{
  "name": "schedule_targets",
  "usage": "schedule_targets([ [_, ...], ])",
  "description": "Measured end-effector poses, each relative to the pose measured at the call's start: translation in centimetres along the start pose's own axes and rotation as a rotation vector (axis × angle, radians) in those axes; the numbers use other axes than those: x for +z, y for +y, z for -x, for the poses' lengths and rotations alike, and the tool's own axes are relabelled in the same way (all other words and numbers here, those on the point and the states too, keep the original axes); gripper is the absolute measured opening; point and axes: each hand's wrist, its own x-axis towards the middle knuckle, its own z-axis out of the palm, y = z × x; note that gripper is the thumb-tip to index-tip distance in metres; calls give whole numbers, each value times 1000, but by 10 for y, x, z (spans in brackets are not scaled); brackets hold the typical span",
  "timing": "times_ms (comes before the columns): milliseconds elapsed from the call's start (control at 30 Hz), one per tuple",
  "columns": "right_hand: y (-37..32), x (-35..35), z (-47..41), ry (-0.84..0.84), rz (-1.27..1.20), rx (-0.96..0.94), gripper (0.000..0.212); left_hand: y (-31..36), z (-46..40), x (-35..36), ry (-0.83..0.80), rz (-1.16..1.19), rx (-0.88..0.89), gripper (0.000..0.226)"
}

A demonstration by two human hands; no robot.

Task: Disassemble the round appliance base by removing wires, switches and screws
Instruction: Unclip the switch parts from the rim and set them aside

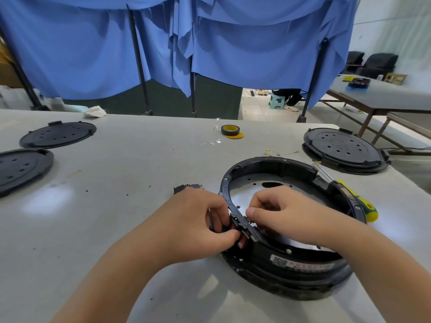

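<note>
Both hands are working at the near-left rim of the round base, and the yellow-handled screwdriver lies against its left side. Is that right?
Not quite. The head view shows the yellow-handled screwdriver against the right side of the round base, not the left. The left hand and right hand are indeed at its near-left rim.

Evenly bright; overhead glare patches seen on the surface (46, 199); soft shadows; edges bent by wide-angle distortion; focus sharp.

The left hand (200, 213) covers most of the switch (241, 229) on the near-left rim of the round base (303, 264). The base's label (303, 264) is too blurred to read. Left of the base, a black cover (21, 169) is cut off by the edge.
</note>
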Motion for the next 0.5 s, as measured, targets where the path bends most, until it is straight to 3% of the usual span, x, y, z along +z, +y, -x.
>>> schedule_targets([
  [500,-3,3,-2,-53,-78,-20,27,-1,-1,3,43,-103,27,25],
])
